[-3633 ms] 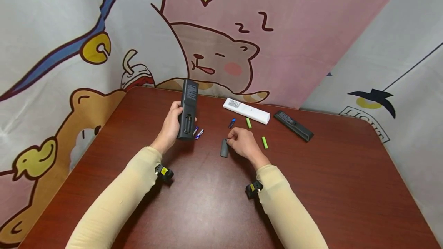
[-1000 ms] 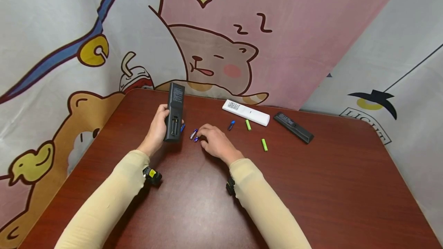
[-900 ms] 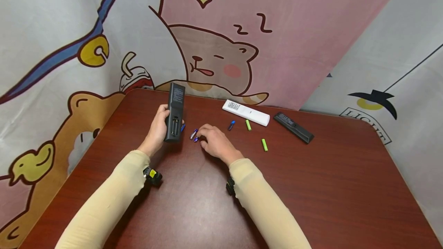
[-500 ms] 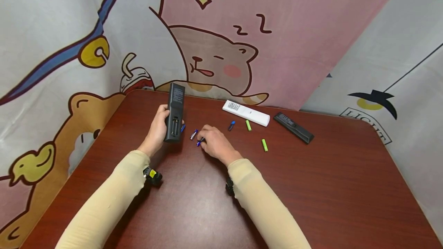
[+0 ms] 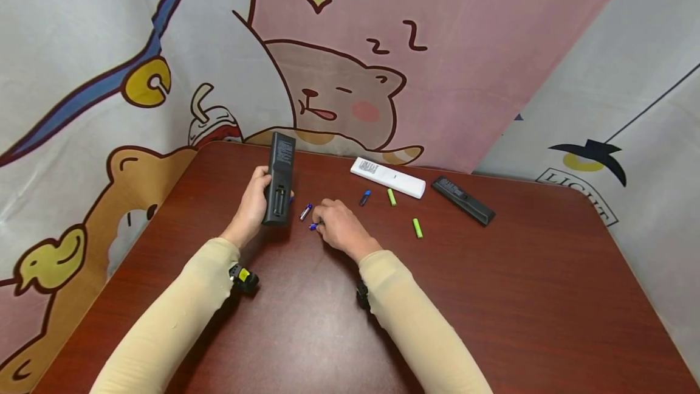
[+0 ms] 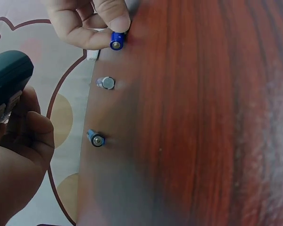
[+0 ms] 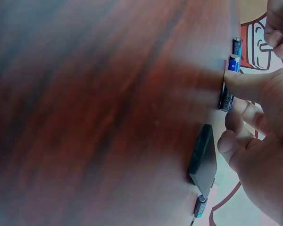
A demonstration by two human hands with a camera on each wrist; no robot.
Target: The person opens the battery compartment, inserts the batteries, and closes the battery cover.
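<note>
My left hand point(image 5: 253, 205) grips a black remote control point(image 5: 282, 166) above the table, its back facing me and the battery bay point(image 5: 279, 200) uncovered. To its right, my right hand point(image 5: 341, 224) pinches a blue battery point(image 6: 116, 41) between thumb and finger at the tabletop. A silver-and-purple battery point(image 5: 305, 211) lies between the hands. Another blue battery point(image 6: 96, 139), mostly behind the left hand in the head view, shows in the left wrist view. Below the right hand in the right wrist view lies a dark grey battery cover point(image 7: 203, 160), which the hand hides from the head view.
A white remote point(image 5: 388, 177) lies at the back of the table point(image 5: 519, 297), and a second black remote point(image 5: 463, 200) to its right. In front of the white one are a dark blue battery point(image 5: 365, 197) and two green batteries, one nearer point(image 5: 418, 228) and one farther point(image 5: 391, 197).
My right hand has gone from the dark grey cover leftward to the batteries and now pinches one. The left hand, with the black remote, has shifted left overall, then slightly back right.
</note>
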